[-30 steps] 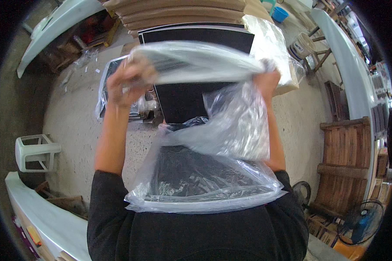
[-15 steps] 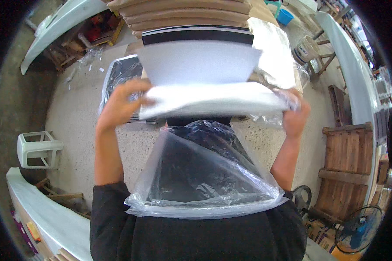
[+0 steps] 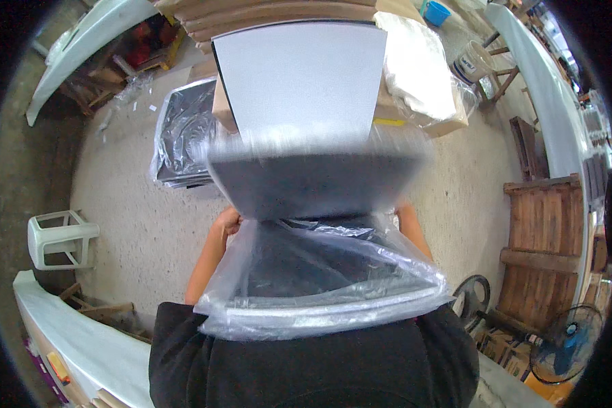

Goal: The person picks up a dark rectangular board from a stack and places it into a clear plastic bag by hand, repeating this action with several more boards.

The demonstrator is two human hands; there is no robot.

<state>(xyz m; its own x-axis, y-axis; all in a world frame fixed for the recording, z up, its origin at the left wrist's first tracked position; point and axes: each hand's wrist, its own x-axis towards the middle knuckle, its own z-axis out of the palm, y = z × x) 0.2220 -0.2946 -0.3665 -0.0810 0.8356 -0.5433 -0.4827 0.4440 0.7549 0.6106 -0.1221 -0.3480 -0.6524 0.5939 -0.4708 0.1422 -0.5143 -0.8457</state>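
Curling, left hand [image 3: 229,221]: fingers bent inward, nearly closed, beside the lower left corner of the dark panel; contact and grip cannot be told.
Right hand [image 3: 403,209]: mostly hidden by the panel's lower right side; how far open, and whether it has hold of anything, cannot be told.
Dark panel [image 3: 309,183]: between and slightly beyond the hands, dark face toward the wearer; far edge heavily motion-blurred.
Plastic bag [image 3: 326,279]: clear, wrinkled, on the near side of both hands, against the black shirt [image 3: 319,370]; dark surface showing through it.
White panel [image 3: 302,78]: beyond both hands, behind the dark panel; pale face visible, dark rim along left and top.
Wrapped panels [image 3: 185,129]: beyond and left of the left hand, dark, under clear film.
White plastic sheeting [image 3: 418,68]: beyond the right hand, lying on a cardboard box [image 3: 449,126].
Brown stack [image 3: 272,15]: farthest straight ahead of the hands, layered.
White stool [image 3: 61,239]: well left of the left hand, on the floor [image 3: 132,197].
Wooden pallet [image 3: 542,231]: well right of the right hand.
Fan [image 3: 566,343]: right of the right hand and nearer the wearer.
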